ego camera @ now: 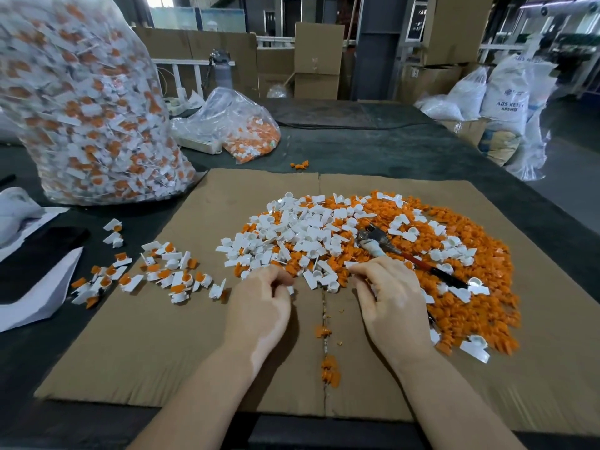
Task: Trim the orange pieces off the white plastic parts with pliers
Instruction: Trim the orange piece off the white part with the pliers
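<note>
Since the red-handled metal pliers lie unheld on the mixed heap of trimmed white plastic parts and cut orange scraps, the right hand (fingers curled, apparently empty) should take them up first. The left hand pinches a small white piece; untrimmed white-and-orange parts wait further left on the brown cardboard sheet.

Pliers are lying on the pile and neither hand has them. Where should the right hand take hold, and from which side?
Grip the pliers by the red-and-black handles, which point toward the near right, just beyond the right hand. Come from above on that near-right side: the metal jaws point far-left into the white parts, and the handles lie flat and exposed on the orange pieces.
</note>
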A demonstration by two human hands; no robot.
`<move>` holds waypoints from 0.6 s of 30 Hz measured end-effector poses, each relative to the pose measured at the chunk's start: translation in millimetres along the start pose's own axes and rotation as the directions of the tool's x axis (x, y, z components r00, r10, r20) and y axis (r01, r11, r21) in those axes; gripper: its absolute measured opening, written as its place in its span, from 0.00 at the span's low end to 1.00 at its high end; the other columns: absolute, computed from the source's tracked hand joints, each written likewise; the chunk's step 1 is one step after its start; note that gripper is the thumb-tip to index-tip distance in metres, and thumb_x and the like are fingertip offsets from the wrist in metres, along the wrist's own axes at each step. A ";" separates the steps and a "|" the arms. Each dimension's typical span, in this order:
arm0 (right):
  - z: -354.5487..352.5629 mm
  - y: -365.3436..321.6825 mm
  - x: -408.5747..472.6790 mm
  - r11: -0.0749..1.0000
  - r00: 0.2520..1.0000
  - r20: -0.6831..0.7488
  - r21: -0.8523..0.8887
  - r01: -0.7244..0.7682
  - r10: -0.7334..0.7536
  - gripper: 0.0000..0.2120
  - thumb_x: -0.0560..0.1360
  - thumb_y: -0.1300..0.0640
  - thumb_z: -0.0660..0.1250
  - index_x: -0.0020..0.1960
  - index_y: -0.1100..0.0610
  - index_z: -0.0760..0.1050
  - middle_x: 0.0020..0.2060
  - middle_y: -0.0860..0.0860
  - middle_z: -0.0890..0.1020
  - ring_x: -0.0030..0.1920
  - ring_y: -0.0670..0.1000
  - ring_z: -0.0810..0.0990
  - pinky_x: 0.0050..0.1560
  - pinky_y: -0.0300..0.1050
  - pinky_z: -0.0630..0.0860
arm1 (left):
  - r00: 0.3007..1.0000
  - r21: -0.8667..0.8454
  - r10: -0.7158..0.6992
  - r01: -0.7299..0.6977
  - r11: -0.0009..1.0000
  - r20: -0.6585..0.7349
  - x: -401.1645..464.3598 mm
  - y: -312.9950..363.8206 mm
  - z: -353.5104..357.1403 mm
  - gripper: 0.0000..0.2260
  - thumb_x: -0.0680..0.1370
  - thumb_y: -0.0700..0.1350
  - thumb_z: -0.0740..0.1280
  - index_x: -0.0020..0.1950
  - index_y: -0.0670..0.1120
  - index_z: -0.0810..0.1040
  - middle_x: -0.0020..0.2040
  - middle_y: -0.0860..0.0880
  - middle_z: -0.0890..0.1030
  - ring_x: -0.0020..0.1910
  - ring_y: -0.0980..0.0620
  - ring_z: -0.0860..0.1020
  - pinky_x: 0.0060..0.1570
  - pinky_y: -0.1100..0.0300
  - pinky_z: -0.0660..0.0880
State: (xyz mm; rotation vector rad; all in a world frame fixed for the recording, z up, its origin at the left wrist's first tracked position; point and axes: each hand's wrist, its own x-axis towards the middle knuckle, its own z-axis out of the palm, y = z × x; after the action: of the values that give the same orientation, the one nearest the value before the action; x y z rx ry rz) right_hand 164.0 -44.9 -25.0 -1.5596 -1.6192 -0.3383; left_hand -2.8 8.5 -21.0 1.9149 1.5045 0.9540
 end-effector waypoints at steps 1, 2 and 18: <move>-0.3 0.1 -0.1 1.000 1.000 -0.004 0.005 -0.002 0.002 0.06 0.70 0.68 0.71 0.45 0.61 0.81 0.39 0.53 0.82 0.43 0.54 0.80 0.46 0.51 0.76 | 1.000 0.043 -0.007 0.008 0.999 -0.020 0.8 -5.1 -6.1 0.11 0.78 0.38 0.61 0.44 0.53 0.77 0.44 0.58 0.73 0.41 0.61 0.70 0.37 0.73 0.64; -0.9 0.1 0.0 1.000 1.000 -0.006 0.009 -0.004 0.004 0.06 0.69 0.69 0.71 0.45 0.62 0.81 0.39 0.53 0.82 0.43 0.55 0.80 0.45 0.52 0.76 | 0.999 0.080 -0.013 0.016 0.997 -0.040 1.6 -9.8 -11.5 0.11 0.78 0.38 0.60 0.44 0.52 0.77 0.45 0.57 0.73 0.42 0.60 0.69 0.38 0.70 0.63; -27.2 2.0 6.4 0.901 0.876 0.319 -0.361 -0.240 0.361 0.08 0.74 0.48 0.67 0.49 0.51 0.75 0.45 0.45 0.77 0.47 0.46 0.75 0.44 0.40 0.74 | 0.985 0.329 0.166 -0.143 0.934 -0.044 13.1 4.3 0.4 0.08 0.78 0.48 0.65 0.55 0.53 0.80 0.53 0.53 0.75 0.58 0.52 0.67 0.55 0.60 0.62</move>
State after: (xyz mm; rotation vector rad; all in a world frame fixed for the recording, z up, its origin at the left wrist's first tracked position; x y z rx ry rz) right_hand 176.9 -59.1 -4.5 -2.2032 -1.6191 -0.1245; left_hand 1.8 20.1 -15.2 2.2828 1.6557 0.8925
